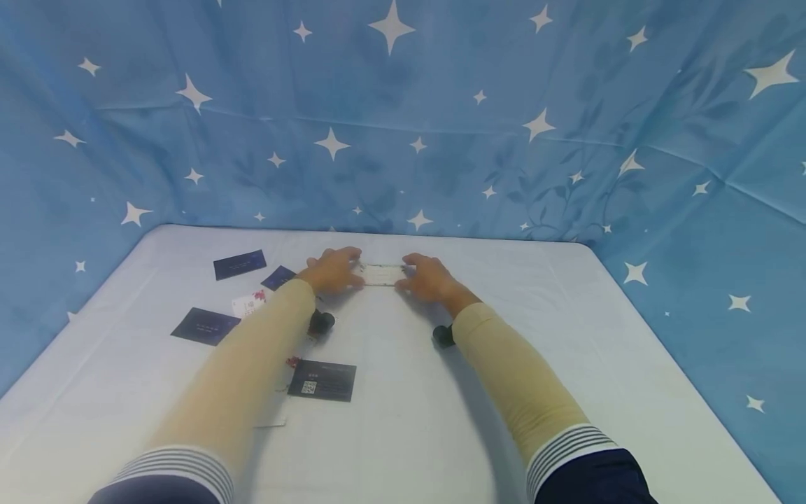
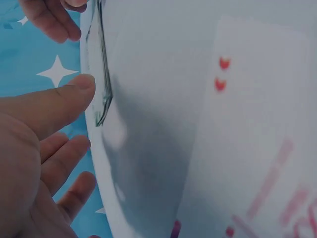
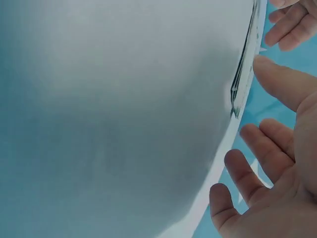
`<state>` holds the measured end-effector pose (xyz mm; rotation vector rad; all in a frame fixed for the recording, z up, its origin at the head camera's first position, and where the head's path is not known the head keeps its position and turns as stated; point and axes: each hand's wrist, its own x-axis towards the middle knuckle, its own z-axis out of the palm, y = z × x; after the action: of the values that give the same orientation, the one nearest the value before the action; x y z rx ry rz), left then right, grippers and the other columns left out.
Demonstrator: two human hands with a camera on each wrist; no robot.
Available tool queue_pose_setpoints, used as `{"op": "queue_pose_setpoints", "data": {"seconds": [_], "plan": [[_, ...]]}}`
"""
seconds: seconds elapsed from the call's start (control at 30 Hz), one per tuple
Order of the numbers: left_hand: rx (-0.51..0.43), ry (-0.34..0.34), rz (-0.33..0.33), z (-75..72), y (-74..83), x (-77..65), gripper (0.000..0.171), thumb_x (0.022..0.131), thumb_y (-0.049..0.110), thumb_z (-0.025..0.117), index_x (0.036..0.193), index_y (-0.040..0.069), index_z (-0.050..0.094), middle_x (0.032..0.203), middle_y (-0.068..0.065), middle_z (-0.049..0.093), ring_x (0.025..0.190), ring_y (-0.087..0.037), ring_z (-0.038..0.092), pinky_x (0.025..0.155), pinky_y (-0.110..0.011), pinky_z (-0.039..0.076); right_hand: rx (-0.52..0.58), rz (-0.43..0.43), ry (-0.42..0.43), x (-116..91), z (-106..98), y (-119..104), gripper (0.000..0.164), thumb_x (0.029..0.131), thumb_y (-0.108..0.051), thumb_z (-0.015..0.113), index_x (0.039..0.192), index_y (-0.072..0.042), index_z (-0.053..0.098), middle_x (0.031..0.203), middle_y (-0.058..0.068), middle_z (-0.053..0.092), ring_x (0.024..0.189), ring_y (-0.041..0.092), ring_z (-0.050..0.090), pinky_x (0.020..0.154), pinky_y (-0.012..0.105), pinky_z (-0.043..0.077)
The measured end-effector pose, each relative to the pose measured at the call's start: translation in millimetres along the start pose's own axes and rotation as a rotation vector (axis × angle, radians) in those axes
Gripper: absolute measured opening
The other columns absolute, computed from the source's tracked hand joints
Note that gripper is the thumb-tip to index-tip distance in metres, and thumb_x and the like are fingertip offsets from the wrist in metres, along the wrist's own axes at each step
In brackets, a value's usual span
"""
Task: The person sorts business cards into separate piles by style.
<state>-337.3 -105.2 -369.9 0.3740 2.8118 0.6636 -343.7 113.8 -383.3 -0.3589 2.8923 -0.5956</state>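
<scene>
left hand (image 1: 335, 271) and right hand (image 1: 430, 278) wide, contact unclear; thin white stack (image 1: 383, 275) between them on the surface (image 1: 403, 434). step judged: alignment or placement; next move calls for gentle, even contact.

Pale object (image 2: 96, 59) cut off, left wrist

The person wears a plain beige left sleeve (image 1: 229, 378) toward eight o'clock and a matching right sleeve (image 1: 516, 378) between four and five o'clock, each with a small dark rounded piece (image 1: 443, 336) near the wrist, and farther back a white band (image 1: 569, 451) with thin dark stripes, then navy cloth (image 1: 592, 479).
</scene>
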Motion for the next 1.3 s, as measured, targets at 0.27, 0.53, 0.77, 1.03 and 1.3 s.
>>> {"op": "queue_pose_setpoints", "data": {"seconds": [0.27, 0.53, 0.77, 1.03, 1.3], "plan": [[-0.012, -0.014, 0.031, -10.4, -5.9, -18.8, 0.062, 0.081, 0.033, 0.063, 0.137, 0.024, 0.036, 0.137, -0.001, 0.038, 0.121, -0.03, 0.029, 0.09, -0.055, 0.017, 0.063, -0.024, -0.01, -10.0, -3.0, -7.2, 0.06, 0.079, -0.038, 0.064, 0.132, -0.018, 0.043, 0.133, 0.0, 0.043, 0.125, 0.021, 0.033, 0.1, 0.038, 0.025], [0.003, -0.047, 0.054, -18.1, -25.6, -55.3, 0.06, 0.078, 0.033, 0.067, 0.133, 0.028, 0.043, 0.134, -0.003, 0.041, 0.119, -0.032, 0.031, 0.09, -0.057, 0.018, 0.101, -0.133, -0.012, -28.4, 3.7, -19.4, 0.055, 0.079, -0.035, 0.065, 0.128, -0.018, 0.049, 0.127, -0.001, 0.049, 0.112, 0.018, 0.044, 0.094, 0.036, 0.032], [0.035, -0.044, 0.141, -20.6, -42.2, -91.7, 0.059, 0.075, 0.032, 0.071, 0.129, 0.022, 0.05, 0.128, -0.001, 0.049, 0.116, -0.026, 0.042, 0.09, -0.056, 0.017, 0.148, -0.199, -0.066, -50.4, 11.8, -31.8, 0.053, 0.077, -0.034, 0.068, 0.126, -0.021, 0.051, 0.126, -0.006, 0.05, 0.114, 0.015, 0.045, 0.093, 0.033, 0.034], [0.076, -0.023, 0.144, -14.3, -49.2, -130.0, 0.055, 0.072, 0.036, 0.072, 0.124, 0.025, 0.055, 0.125, -0.003, 0.05, 0.12, -0.031, 0.033, 0.086, -0.056, 0.016, 0.199, -0.263, -0.166, -76.1, 25.6, -54.4, 0.053, 0.075, -0.038, 0.069, 0.124, -0.023, 0.053, 0.123, -0.013, 0.051, 0.115, 0.012, 0.044, 0.093, 0.034, 0.035], [0.049, -0.01, 0.149, -10.0, -62.2, -162.0, 0.047, 0.071, 0.041, 0.071, 0.116, 0.03, 0.06, 0.118, 0.008, 0.054, 0.115, -0.023, 0.04, 0.087, -0.05, 0.018, 0.107, -0.4, -0.241, -106.9, 37.7, -86.2, 0.049, 0.075, -0.04, 0.069, 0.121, -0.028, 0.056, 0.117, -0.019, 0.053, 0.111, 0.007, 0.042, 0.092, 0.033, 0.033]]}}
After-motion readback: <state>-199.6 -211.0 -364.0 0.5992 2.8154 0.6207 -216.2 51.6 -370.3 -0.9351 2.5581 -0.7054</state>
